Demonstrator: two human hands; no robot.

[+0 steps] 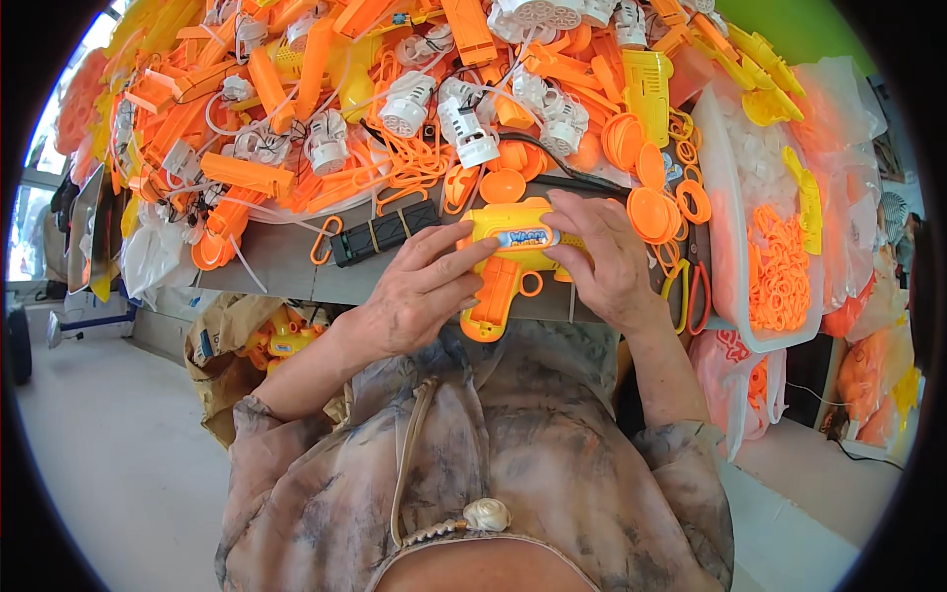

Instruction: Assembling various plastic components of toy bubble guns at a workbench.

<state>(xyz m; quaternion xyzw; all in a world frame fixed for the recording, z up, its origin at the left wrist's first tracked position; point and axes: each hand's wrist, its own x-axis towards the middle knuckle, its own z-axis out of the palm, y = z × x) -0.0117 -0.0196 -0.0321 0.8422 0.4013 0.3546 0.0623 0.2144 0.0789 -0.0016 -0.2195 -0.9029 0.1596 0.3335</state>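
Both hands grasp one yellow and orange plastic toy gun point(508, 259) at the near edge of the grey work table point(286, 261). The left hand point(419, 291) lies over the toy's left end with its fingers stretched rightward across the yellow body, fingertips touching the small printed sticker point(526, 238) on the side. The right hand point(604, 259) closes on the right end, thumb and forefinger pinched at the sticker's right edge.

The toy's yellow body runs left to right, level with the table edge, while its orange handle point(493, 301) points down toward the person's chest, between the two wrists. Both hands are equally close; they meet at the sticker, in the middle of the long axis.

The right end of the toy is hidden under the right palm, so its muzzle shape cannot be made out. Whether the sticker is fully pressed flat is hard to tell. Just left of the toy sits a black rectangular block point(385, 234). Behind, a heap of orange and white plastic parts point(395, 109) covers the table, and a clear bag of orange rings point(779, 271) stands to the right.
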